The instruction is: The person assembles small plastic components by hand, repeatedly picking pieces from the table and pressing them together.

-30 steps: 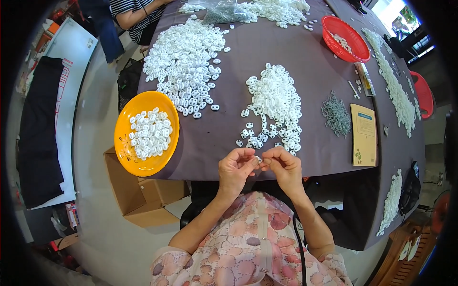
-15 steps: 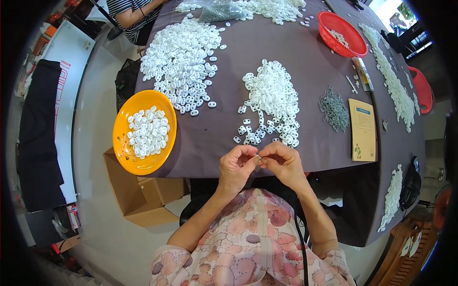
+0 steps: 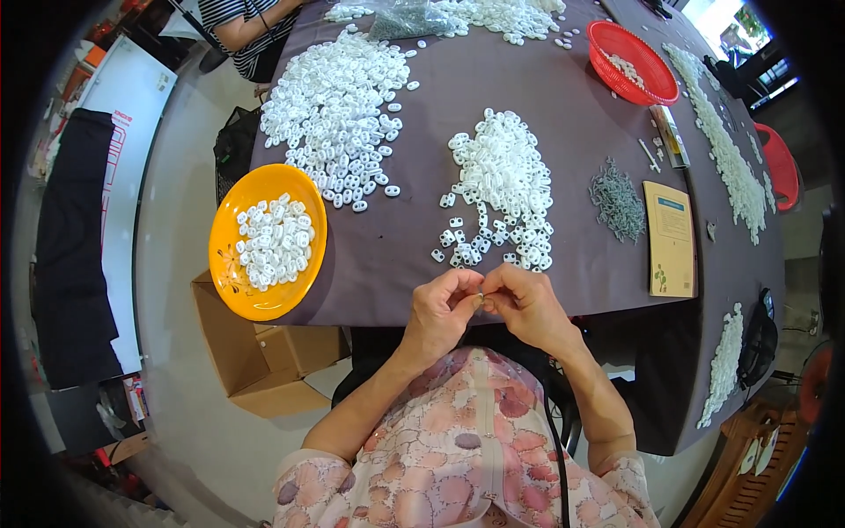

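Note:
My left hand (image 3: 442, 310) and my right hand (image 3: 526, 304) meet at the table's front edge, thumbs and forefingers pinched together. Between the fingertips is a small pale piece (image 3: 481, 298), mostly hidden, so its shape cannot be made out. Just beyond the hands lies a heap of small white plastic pieces (image 3: 503, 167), the nearer ones showing two holes each. To the right is a tangled pile of tiny grey spring-like parts (image 3: 617, 202). On the left, an orange plate (image 3: 231, 280) holds more white pieces (image 3: 275, 242) of a rounded shape.
A large heap of white pieces (image 3: 339, 106) covers the far left of the dark tablecloth (image 3: 405, 246). A red basket (image 3: 635, 66), a tan booklet (image 3: 671, 238) and a narrow box (image 3: 671, 138) lie on the right. An open cardboard box (image 3: 255, 370) stands below the plate. Another person (image 3: 251, 35) sits at the far left.
Both hands have shifted slightly, the fingertips closing in so that less of the small piece shows. My right forearm has swung a little outward. The heaps and plate look the same.

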Motion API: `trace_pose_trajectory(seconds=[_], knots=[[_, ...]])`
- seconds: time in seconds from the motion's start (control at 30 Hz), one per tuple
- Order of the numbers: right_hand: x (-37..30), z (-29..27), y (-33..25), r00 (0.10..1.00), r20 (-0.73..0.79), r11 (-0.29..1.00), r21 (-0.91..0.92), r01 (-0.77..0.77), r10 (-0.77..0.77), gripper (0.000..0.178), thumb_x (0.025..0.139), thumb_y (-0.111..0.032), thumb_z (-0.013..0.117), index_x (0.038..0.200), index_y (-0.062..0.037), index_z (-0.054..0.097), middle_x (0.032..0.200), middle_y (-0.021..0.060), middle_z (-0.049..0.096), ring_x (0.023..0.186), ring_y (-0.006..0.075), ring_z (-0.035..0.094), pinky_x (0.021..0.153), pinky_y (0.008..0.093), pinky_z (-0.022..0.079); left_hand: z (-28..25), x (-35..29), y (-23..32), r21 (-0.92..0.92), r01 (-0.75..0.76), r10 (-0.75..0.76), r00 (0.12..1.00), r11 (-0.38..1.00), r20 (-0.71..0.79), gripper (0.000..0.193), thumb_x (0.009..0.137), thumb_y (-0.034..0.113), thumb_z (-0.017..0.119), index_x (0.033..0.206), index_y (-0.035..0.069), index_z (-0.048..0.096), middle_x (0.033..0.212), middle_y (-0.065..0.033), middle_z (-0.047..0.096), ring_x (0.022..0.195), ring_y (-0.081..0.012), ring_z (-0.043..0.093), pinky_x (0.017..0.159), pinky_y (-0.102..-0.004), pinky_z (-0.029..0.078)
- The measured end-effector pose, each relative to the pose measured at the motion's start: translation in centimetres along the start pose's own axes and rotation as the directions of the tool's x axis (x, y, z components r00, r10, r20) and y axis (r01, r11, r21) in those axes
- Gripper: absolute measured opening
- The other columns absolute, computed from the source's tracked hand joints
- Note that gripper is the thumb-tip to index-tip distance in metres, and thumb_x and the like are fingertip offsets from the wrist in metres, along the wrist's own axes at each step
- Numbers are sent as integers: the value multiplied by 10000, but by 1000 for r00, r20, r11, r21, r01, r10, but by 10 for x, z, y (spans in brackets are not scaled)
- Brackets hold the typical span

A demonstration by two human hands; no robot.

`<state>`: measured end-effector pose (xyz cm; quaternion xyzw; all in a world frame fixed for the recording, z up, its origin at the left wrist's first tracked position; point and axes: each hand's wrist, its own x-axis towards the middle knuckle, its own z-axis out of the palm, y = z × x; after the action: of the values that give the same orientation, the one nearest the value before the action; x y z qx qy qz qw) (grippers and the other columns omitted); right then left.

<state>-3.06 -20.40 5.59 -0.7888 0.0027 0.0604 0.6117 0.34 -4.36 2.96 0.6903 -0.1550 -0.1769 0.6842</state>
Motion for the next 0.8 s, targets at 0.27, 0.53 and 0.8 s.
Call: trace_pose_trajectory(seconds=[0.27, 0.53, 0.8], knots=[[1, 3, 11, 996, -90, 997, 78, -10, 17, 52, 804, 68, 555, 832, 26, 541, 706, 77, 621, 651, 107, 608, 582, 243, 488, 5, 0, -21, -259, 217, -238, 970, 941, -56, 153, 825, -12, 624, 977, -22, 609, 791, -36, 636, 641, -64, 583, 561, -197, 503], [33, -14, 5, 1000, -9, 991, -131, 18, -19, 86, 784, -11, 643, 866, 7, 621, 742, 17, 609, 663, 67, 540, 593, 233, 443, -7, 7, -22, -281, 262, -289, 956, 923, -59, 99, 849, 60, 622, 922, -5, 610, 770, -47, 637, 604, -82, 596, 511, -201, 493], [88, -21, 38, 875, -319, 731, -680, 56, -363, 142, 758, -69, 628, 888, -57, 573, 808, 121, 558, 727, 311, 582, 602, 405, 460, -18, 2, -30, -381, 275, -332, 939, 883, -93, 100, 852, 70, 614, 922, -1, 607, 753, -44, 623, 598, -92, 599, 504, -206, 493]])
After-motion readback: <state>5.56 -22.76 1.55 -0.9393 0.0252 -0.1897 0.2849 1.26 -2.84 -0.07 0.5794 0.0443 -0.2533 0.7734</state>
